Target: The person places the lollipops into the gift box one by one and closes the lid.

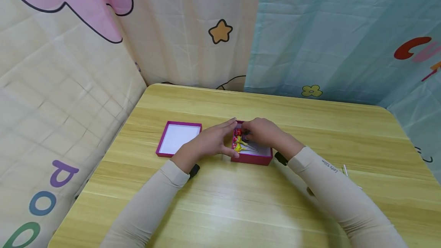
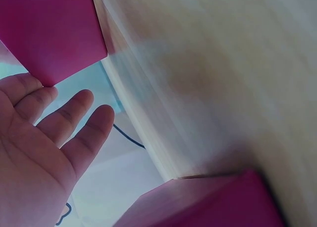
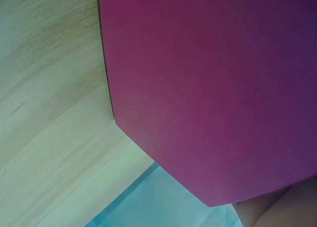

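A magenta box point(image 1: 253, 159) sits on the table with several lollipops in it. A yellow-wrapped lollipop point(image 1: 238, 147) lies nearest its front wall, and a red-wrapped lollipop point(image 1: 237, 132) lies farther back. My left hand point(image 1: 214, 139) spreads along the box's left side, its fingertips touching the box in the left wrist view. Reaching down inside, my right hand point(image 1: 263, 131) pinches a dark-wrapped lollipop point(image 1: 245, 137), mostly covered by the fingers. In the right wrist view the box wall point(image 3: 208, 98) hides most of that hand.
Left of the box lies its magenta-rimmed lid point(image 1: 179, 139), white inside facing up. Thin white sticks point(image 1: 345, 170) show on the table beside my right forearm. Printed curtains point(image 1: 193, 30) hang behind the wooden table point(image 1: 220, 209) and along its left side.
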Demonstrator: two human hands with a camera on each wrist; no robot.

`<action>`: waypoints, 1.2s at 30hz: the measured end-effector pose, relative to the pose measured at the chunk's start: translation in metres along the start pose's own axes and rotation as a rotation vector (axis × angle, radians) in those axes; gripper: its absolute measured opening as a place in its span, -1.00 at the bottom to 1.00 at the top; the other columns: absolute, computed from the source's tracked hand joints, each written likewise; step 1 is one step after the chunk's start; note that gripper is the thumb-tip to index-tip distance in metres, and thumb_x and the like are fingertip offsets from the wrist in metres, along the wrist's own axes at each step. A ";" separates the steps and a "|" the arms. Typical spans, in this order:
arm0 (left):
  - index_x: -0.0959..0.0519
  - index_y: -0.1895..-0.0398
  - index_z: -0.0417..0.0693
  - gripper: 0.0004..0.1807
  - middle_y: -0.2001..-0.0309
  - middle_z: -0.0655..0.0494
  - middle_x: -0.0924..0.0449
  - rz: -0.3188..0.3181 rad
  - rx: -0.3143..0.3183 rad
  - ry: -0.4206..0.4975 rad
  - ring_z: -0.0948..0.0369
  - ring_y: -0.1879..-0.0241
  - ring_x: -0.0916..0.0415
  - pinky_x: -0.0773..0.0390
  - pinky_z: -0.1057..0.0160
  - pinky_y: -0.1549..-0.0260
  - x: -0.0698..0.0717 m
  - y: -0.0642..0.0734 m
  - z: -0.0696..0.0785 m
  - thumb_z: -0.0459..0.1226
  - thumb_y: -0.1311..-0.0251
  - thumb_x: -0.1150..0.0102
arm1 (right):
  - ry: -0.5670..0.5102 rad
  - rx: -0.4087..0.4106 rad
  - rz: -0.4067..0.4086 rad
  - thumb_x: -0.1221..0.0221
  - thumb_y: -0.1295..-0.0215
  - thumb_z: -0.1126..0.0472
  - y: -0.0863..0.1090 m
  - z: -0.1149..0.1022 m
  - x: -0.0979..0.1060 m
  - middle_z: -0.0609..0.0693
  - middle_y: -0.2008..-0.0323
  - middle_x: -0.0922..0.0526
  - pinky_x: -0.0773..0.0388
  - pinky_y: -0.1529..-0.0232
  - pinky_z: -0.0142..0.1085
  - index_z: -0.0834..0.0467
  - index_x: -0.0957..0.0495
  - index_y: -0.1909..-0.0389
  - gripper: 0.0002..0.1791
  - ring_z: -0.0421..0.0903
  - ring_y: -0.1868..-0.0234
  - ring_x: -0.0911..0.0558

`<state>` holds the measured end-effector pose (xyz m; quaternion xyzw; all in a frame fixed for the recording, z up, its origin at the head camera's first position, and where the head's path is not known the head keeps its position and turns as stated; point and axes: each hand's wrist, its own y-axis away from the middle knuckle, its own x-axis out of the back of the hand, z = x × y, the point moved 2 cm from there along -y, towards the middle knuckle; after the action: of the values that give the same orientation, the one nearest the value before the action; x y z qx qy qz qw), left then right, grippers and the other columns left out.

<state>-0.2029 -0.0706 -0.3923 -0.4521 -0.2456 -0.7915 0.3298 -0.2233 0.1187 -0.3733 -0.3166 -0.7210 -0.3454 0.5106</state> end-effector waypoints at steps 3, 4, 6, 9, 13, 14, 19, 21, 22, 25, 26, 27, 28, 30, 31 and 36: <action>0.00 -0.59 0.01 0.24 -0.59 0.20 0.16 -0.001 0.001 0.000 0.16 -0.52 0.06 -0.10 0.17 -0.41 0.000 0.000 0.000 0.40 0.07 -0.24 | 0.000 -0.009 -0.003 -0.35 -0.27 0.15 0.001 -0.001 0.000 -0.03 0.25 -0.70 -0.61 0.01 -0.10 0.14 -0.66 0.04 -0.73 -0.08 0.29 -0.59; 0.00 -0.59 0.01 0.24 -0.59 0.21 0.16 0.000 0.001 0.001 0.16 -0.52 0.06 -0.11 0.17 -0.41 0.000 0.000 0.000 0.40 0.07 -0.24 | 0.003 -0.011 -0.005 -0.35 -0.28 0.16 0.002 -0.001 0.001 -0.03 0.25 -0.70 -0.61 0.01 -0.10 0.14 -0.66 0.04 -0.73 -0.08 0.29 -0.59; -0.01 -0.59 0.01 0.24 -0.59 0.21 0.16 0.002 0.000 0.004 0.15 -0.52 0.05 -0.12 0.16 -0.41 0.000 0.000 0.000 0.41 0.08 -0.25 | 0.011 -0.015 -0.005 -0.34 -0.28 0.16 0.004 -0.002 0.001 -0.02 0.24 -0.70 -0.61 0.01 -0.10 0.15 -0.66 0.03 -0.72 -0.07 0.28 -0.60; -0.01 -0.59 0.03 0.24 -0.59 0.22 0.16 0.003 0.001 0.004 0.16 -0.52 0.04 -0.13 0.16 -0.41 0.000 -0.001 0.000 0.41 0.08 -0.24 | 0.028 -0.026 -0.001 -0.34 -0.28 0.17 0.008 -0.003 0.004 0.00 0.20 -0.71 -0.60 -0.01 -0.07 0.14 -0.66 0.00 -0.70 -0.05 0.24 -0.63; -0.01 -0.59 0.05 0.24 -0.59 0.24 0.16 0.001 0.009 0.007 0.17 -0.52 0.05 -0.14 0.17 -0.40 0.000 -0.001 0.001 0.42 0.10 -0.23 | 0.034 -0.041 0.022 -0.34 -0.27 0.20 0.015 -0.005 0.010 0.06 0.10 -0.72 -0.59 -0.05 -0.02 0.15 -0.66 -0.06 -0.66 0.01 0.13 -0.66; -0.01 -0.59 0.06 0.24 -0.59 0.25 0.17 0.001 0.012 0.008 0.17 -0.52 0.05 -0.15 0.17 -0.40 0.000 -0.001 0.001 0.42 0.10 -0.23 | 0.034 -0.042 0.030 -0.34 -0.27 0.22 0.017 -0.005 0.012 0.07 0.08 -0.72 -0.58 -0.06 0.00 0.16 -0.66 -0.07 -0.65 0.03 0.10 -0.66; -0.01 -0.59 0.07 0.25 -0.59 0.26 0.17 0.004 0.019 0.008 0.17 -0.52 0.05 -0.16 0.15 -0.39 0.001 -0.001 0.000 0.43 0.12 -0.22 | 0.006 -0.023 0.071 -0.31 -0.30 0.25 0.026 -0.004 0.021 0.08 0.08 -0.72 -0.58 -0.05 -0.01 0.19 -0.65 -0.06 -0.68 0.03 0.09 -0.67; -0.01 -0.59 0.06 0.25 -0.59 0.26 0.17 0.006 0.016 0.009 0.16 -0.52 0.05 -0.17 0.13 -0.39 0.000 -0.001 -0.001 0.44 0.12 -0.22 | -0.040 -0.006 0.070 -0.29 -0.31 0.26 0.027 -0.003 0.022 0.06 0.12 -0.72 -0.60 -0.03 -0.04 0.20 -0.66 -0.02 -0.73 0.00 0.13 -0.66; -0.02 -0.59 0.06 0.25 -0.59 0.25 0.17 0.007 0.013 0.009 0.15 -0.52 0.05 -0.17 0.13 -0.39 0.000 -0.001 -0.002 0.44 0.12 -0.21 | -0.069 0.006 0.062 -0.28 -0.33 0.26 0.027 -0.003 0.021 0.03 0.15 -0.72 -0.61 -0.01 -0.07 0.19 -0.67 0.01 -0.76 -0.02 0.15 -0.65; -0.02 -0.59 0.04 0.26 -0.59 0.24 0.17 0.010 0.007 0.011 0.15 -0.52 0.05 -0.17 0.13 -0.39 -0.001 -0.001 -0.003 0.45 0.13 -0.20 | -0.162 0.049 -0.004 -0.24 -0.36 0.28 0.026 -0.002 0.017 -0.02 0.25 -0.68 -0.62 0.08 -0.15 0.18 -0.66 0.09 -0.84 -0.08 0.25 -0.60; -0.02 -0.59 0.04 0.26 -0.59 0.24 0.17 0.011 0.005 0.012 0.15 -0.52 0.05 -0.17 0.13 -0.39 -0.001 -0.001 -0.003 0.45 0.13 -0.21 | -0.194 0.060 -0.034 -0.23 -0.36 0.29 0.026 -0.002 0.015 -0.03 0.27 -0.67 -0.62 0.12 -0.19 0.18 -0.66 0.11 -0.86 -0.10 0.29 -0.59; -0.02 -0.59 0.03 0.26 -0.59 0.23 0.16 0.012 0.003 0.013 0.15 -0.52 0.04 -0.17 0.14 -0.39 -0.001 -0.001 -0.003 0.45 0.13 -0.21 | -0.223 0.072 -0.062 -0.22 -0.37 0.30 0.025 -0.001 0.013 -0.04 0.29 -0.66 -0.61 0.15 -0.22 0.18 -0.65 0.13 -0.89 -0.12 0.32 -0.58; -0.02 -0.59 0.03 0.27 -0.59 0.23 0.16 0.012 0.001 0.016 0.15 -0.52 0.04 -0.17 0.15 -0.39 -0.002 -0.001 -0.003 0.45 0.13 -0.21 | -0.243 0.082 -0.087 -0.21 -0.38 0.31 0.025 -0.001 0.011 -0.04 0.30 -0.64 -0.60 0.18 -0.24 0.18 -0.64 0.15 -0.90 -0.13 0.35 -0.56; -0.03 -0.59 0.03 0.26 -0.59 0.23 0.15 0.012 0.001 0.021 0.15 -0.51 0.02 -0.18 0.16 -0.39 -0.002 -0.001 -0.003 0.44 0.13 -0.22 | -0.277 0.096 -0.120 -0.18 -0.39 0.34 0.024 0.000 0.007 -0.03 0.33 -0.63 -0.59 0.24 -0.27 0.19 -0.62 0.17 -0.92 -0.14 0.39 -0.55; -0.03 -0.59 0.04 0.26 -0.59 0.23 0.15 0.012 0.001 0.023 0.15 -0.51 0.02 -0.18 0.16 -0.39 -0.002 0.000 -0.003 0.44 0.13 -0.23 | -0.288 0.095 -0.127 -0.18 -0.39 0.34 0.023 0.001 0.006 -0.03 0.33 -0.63 -0.59 0.25 -0.28 0.19 -0.61 0.17 -0.92 -0.15 0.40 -0.55; -0.03 -0.59 0.03 0.26 -0.59 0.22 0.14 0.011 -0.003 0.025 0.15 -0.51 0.02 -0.17 0.16 -0.39 -0.002 0.000 -0.003 0.44 0.13 -0.22 | -0.291 0.064 -0.138 -0.11 -0.40 0.34 0.019 0.001 0.003 -0.02 0.38 -0.59 -0.55 0.27 -0.27 0.18 -0.57 0.23 -0.93 -0.13 0.42 -0.54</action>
<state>-0.2035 -0.0723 -0.3952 -0.4440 -0.2378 -0.7956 0.3366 -0.2092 0.1309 -0.3674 -0.2963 -0.8180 -0.3070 0.3858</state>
